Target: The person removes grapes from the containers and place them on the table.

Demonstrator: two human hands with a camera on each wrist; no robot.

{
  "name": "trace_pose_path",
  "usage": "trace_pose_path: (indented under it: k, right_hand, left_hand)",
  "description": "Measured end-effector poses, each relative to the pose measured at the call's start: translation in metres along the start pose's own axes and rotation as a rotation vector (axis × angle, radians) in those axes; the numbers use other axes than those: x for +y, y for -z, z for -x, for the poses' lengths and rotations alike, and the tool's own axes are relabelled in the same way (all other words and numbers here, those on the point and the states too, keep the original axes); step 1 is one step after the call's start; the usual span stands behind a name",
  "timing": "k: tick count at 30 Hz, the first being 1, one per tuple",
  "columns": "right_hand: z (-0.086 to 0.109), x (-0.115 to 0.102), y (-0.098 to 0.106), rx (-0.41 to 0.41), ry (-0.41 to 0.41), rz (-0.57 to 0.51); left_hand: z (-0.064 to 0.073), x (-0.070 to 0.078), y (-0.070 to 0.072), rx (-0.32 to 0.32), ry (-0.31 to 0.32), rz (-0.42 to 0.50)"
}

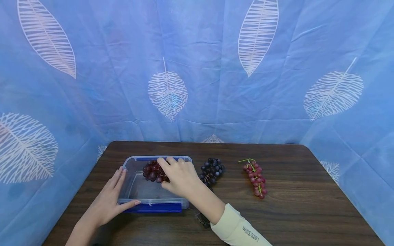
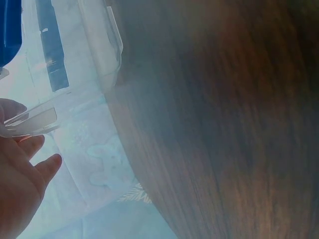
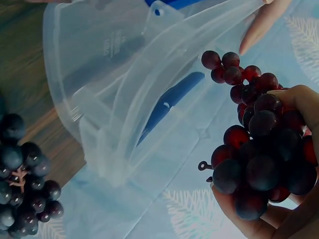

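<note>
My right hand (image 1: 181, 177) grips a bunch of dark red grapes (image 1: 151, 171) over the inside of a clear plastic container (image 1: 138, 189) with blue clips. In the right wrist view the fingers and thumb curl round the dark red grapes (image 3: 261, 169), and some of the bunch hangs free beyond them. My left hand (image 1: 107, 198) rests on the container's left front corner, fingers straight along the left side and thumb across the front rim. Part of that left hand (image 2: 22, 179) shows at the clear rim in the left wrist view.
Black grapes (image 1: 213, 169) lie just right of the container, partly behind the right forearm. A bunch of pinkish-red grapes (image 1: 255, 179) with a green stem lies farther right. Something dark (image 1: 203, 220) shows below the forearm. A blue leaf-patterned curtain (image 1: 209, 102) surrounds the brown table (image 1: 301, 205).
</note>
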State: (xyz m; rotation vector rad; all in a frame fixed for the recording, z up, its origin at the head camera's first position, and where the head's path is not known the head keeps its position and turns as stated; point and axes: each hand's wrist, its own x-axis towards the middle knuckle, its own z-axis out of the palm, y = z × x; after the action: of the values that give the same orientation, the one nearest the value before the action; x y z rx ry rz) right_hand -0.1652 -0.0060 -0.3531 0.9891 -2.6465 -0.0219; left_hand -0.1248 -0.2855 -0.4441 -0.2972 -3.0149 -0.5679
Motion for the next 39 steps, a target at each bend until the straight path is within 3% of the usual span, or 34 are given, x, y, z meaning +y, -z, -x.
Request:
trace_pose_path:
  k: [25,39]
  right_hand:
    - [0.06,0.033,0.015,0.246,-0.06,-0.117]
    - [0.108,0.053,0.025,0.302,-0.154,-0.163]
  left_hand:
    - [0.001,0.0,0.002,-0.013,-0.012,0.005]
    - [0.001,-0.001,0.003,0.001,-0.012,0.005]
